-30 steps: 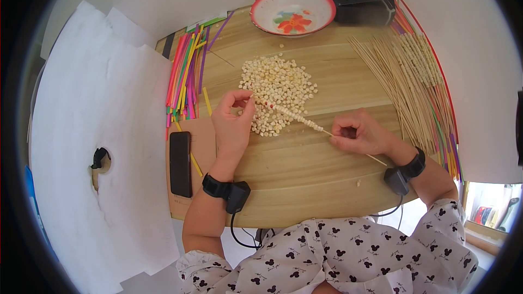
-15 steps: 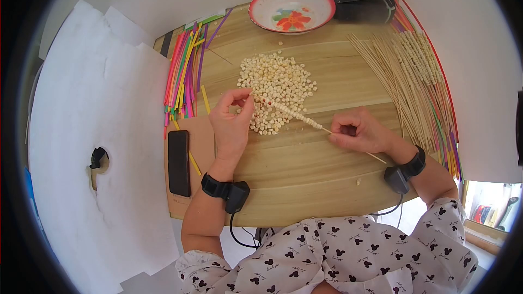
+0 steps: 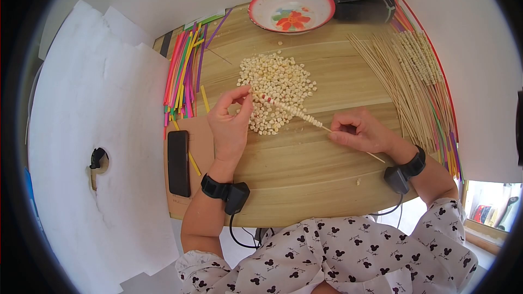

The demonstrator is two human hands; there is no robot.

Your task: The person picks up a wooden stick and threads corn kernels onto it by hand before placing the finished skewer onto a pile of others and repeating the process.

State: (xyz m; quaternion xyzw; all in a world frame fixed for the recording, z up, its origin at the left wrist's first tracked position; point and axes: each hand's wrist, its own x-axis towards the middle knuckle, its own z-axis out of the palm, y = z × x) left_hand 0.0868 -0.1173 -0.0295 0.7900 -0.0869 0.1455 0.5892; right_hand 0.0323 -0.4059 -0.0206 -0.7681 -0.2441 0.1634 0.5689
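A thin wooden skewer (image 3: 376,157) threaded with pale kernels (image 3: 297,111) and a few red pieces (image 3: 268,99) slants between my hands. My left hand (image 3: 231,120) pinches at its upper left end, over the edge of a pile of loose pale kernels (image 3: 278,76). Whether the fingertips there hold a kernel or the stick itself is too small to tell. My right hand (image 3: 359,129) is closed on the bare part of the skewer, just below the threaded kernels.
Coloured strips (image 3: 188,71) lie at the back left, near a black phone (image 3: 178,163) on brown cardboard (image 3: 204,130). A red-rimmed bowl (image 3: 292,27) and black box (image 3: 362,0) stand behind. Bare skewers (image 3: 387,76) and kernel-threaded sticks (image 3: 419,57) lie right.
The threaded kernels near my left hand look more spread along the skewer, and the red pieces show more clearly. Both hands have stayed almost in place.
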